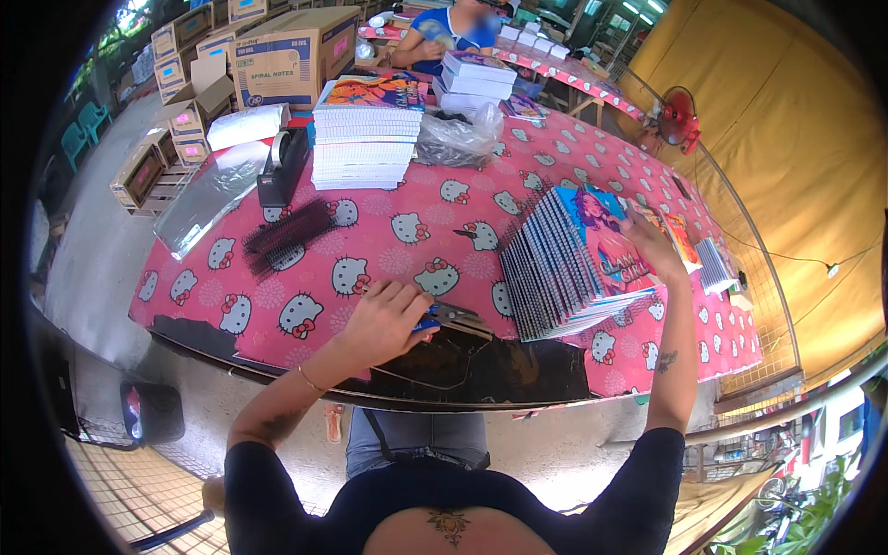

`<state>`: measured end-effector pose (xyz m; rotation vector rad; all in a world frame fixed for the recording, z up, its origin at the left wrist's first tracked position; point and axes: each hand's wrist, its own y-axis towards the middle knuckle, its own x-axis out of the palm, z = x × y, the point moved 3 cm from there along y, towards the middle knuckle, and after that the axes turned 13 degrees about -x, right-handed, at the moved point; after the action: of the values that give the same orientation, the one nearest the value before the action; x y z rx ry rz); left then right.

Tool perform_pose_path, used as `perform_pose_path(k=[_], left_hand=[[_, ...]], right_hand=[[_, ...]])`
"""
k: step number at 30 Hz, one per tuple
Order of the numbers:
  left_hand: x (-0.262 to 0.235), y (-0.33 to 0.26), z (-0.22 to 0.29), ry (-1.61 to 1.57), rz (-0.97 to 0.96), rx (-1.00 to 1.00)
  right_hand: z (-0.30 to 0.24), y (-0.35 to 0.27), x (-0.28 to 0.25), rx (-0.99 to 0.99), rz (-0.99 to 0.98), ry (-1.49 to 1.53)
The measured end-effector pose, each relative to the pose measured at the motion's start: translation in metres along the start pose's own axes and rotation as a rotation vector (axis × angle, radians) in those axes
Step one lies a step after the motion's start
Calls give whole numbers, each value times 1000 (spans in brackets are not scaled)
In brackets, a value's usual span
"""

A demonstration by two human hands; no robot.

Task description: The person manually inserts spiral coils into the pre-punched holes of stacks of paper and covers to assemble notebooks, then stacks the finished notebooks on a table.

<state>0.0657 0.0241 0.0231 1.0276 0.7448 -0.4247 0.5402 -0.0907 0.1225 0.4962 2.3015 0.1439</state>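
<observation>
Left hand (384, 319): closed around blue-handled pliers (453, 317) at the near edge of the desk (407, 231); the tool's metal tip points right and lies on the desk's dark bare strip. Fingers curled over the handles.

Right hand (655, 248): fingers spread flat on the top cover of a fanned stack of spiral notebooks (569, 264); it holds nothing closed in its grip. The stack lies on the right half of the desk, just right of the pliers, spines stepped toward the left, colourful cover uppermost.

Desk: covered with a pink cartoon-cat cloth (370, 222).

Middle left: a bundle of black spiral wires (282, 239) lies on the cloth, well apart from the left hand. Behind it stands a black tape dispenser (285, 165), with a clear plastic sheet (208, 196) hanging over the left edge.

Far centre: a tall squared pile of notebooks (367, 139) with a colourful cover on top; a crumpled clear bag (460, 137) just right of it.

Beyond: cardboard boxes (282, 60) at the far left; another person in a blue shirt (444, 32) sits at the far end. A red fan (678, 116) stands at the right.
</observation>
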Motion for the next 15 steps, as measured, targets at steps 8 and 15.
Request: perform_pose_path(k=[8, 15], left_hand=[[-23, 12, -81, 340, 345, -159], [-13, -13, -39, -551, 198, -655]], right_hand=[[39, -29, 88, 133, 197, 1204], [37, -20, 111, 112, 222, 1121]])
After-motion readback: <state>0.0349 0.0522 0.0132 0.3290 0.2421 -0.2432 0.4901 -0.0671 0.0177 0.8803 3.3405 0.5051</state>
